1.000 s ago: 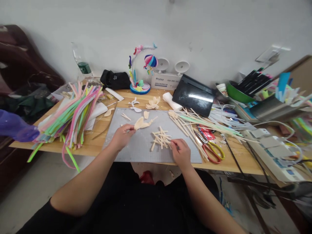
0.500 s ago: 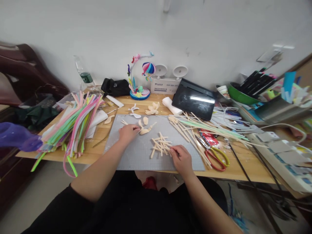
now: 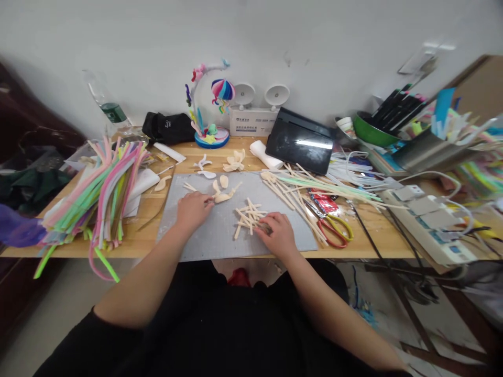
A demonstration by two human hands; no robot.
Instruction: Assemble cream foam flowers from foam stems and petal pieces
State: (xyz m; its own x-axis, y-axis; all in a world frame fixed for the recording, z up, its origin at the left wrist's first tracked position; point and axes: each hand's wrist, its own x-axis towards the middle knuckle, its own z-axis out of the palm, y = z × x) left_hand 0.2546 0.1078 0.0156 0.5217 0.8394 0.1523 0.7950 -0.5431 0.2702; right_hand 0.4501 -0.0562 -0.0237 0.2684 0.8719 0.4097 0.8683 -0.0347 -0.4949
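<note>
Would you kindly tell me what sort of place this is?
Probably a craft workspace, judging by the bundle of colourful strips, the scissors and the pile of short pale sticks.

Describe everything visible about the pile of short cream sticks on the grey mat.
The pile of short cream sticks is a loose, low heap of slim, straight pieces, crossing one another at many angles, with ends poking out all round. They look matte and pale; whether they are wood or fuzzy stems cannot be told. The heap lies a little right of the middle of the grey mat. The fingers of the right hand are at its right side, covering part of that edge.
</note>
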